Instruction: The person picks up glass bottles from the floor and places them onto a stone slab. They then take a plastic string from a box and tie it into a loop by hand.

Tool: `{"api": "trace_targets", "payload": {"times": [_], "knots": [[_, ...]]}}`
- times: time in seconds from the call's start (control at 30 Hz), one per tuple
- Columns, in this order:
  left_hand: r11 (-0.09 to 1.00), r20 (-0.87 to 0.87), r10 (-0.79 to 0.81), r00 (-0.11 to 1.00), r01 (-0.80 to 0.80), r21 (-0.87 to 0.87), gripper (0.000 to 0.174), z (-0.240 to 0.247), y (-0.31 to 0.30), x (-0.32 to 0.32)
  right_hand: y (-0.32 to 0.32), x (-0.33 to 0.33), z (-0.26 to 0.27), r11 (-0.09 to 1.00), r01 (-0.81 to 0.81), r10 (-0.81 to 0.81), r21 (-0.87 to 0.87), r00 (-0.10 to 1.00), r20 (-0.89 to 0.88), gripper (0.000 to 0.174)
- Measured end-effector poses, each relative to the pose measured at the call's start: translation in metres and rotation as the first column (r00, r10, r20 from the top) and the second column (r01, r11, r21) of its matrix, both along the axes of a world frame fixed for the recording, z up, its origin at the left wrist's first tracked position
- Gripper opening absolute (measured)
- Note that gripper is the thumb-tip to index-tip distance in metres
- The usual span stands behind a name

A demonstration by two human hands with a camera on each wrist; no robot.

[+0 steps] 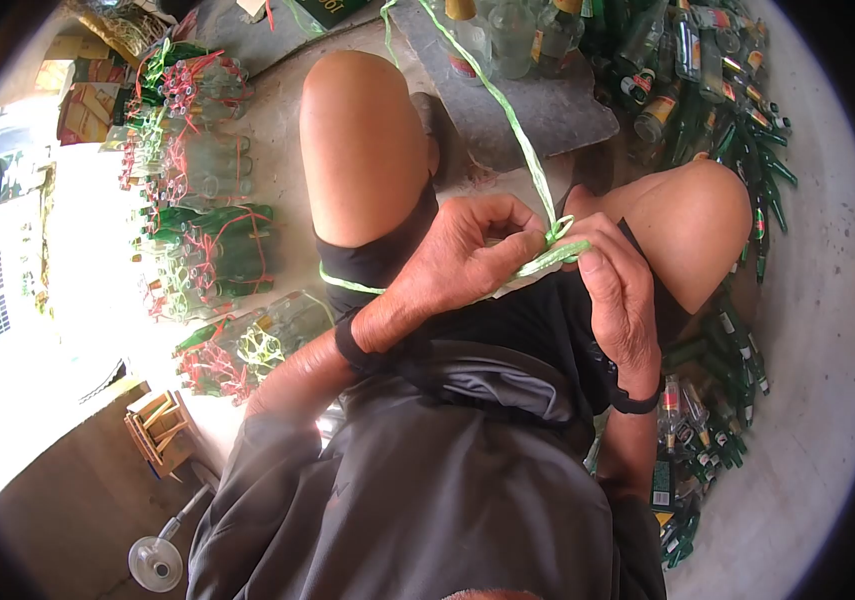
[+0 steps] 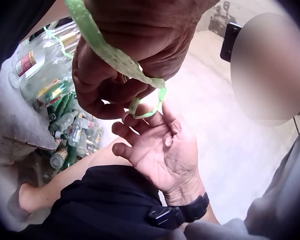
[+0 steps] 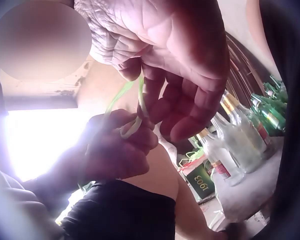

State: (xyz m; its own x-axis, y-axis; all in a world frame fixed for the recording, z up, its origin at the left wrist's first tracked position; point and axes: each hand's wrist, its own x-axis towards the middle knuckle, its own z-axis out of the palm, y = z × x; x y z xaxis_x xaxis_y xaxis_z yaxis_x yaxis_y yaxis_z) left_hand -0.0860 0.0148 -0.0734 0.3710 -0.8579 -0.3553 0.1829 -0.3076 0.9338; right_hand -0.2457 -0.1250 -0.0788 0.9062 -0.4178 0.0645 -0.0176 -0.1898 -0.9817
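Observation:
A strand of light green plastic twine (image 1: 521,130) runs down from the top of the head view to a small knotted loop (image 1: 558,234) between the two hands. My left hand (image 1: 477,250) pinches the twine beside this loop. My right hand (image 1: 619,295) holds the folded twine between thumb and forefinger, its other fingers loosely bent, as the right wrist view shows. Seen from the left wrist, a thin green loop (image 2: 161,95) stands open at the right fingertips. Another length of twine (image 1: 352,284) passes behind the left wrist and over the thigh.
Clear bottles (image 1: 513,40) stand on a grey slab (image 1: 547,110) ahead. Loose green and clear bottles (image 1: 687,60) pile up along the wall at right. On the left are bottle bundles (image 1: 212,165) tied with red and green twine, and a small wooden stool (image 1: 159,432).

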Motion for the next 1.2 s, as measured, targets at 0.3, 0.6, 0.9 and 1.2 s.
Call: {"api": "trace_targets", "payload": {"times": [0.3,0.6,0.9,1.2], "knots": [[0.998,0.173,0.032,0.984,-0.02,-0.067,0.016,-0.006,-0.002,-0.007,0.0,0.0,-0.008,0.994,0.104,-0.102,0.029,0.994,-0.038,0.023],[0.997,0.084,-0.074,0.994,0.073,0.014,0.018,-0.003,-0.002,-0.003,0.007,0.004,-0.015,0.969,0.246,-0.242,0.036,0.965,-0.098,0.019],[0.993,-0.094,-0.118,0.989,0.12,0.016,0.021,-0.006,0.0,0.0,0.009,0.003,-0.018,0.942,0.254,-0.22,0.218,0.96,-0.172,0.018],[0.992,-0.095,-0.124,0.988,0.126,0.018,0.019,-0.003,-0.001,-0.001,0.007,0.004,-0.019,0.94,0.245,-0.223,0.238,0.968,-0.115,0.015]]}}
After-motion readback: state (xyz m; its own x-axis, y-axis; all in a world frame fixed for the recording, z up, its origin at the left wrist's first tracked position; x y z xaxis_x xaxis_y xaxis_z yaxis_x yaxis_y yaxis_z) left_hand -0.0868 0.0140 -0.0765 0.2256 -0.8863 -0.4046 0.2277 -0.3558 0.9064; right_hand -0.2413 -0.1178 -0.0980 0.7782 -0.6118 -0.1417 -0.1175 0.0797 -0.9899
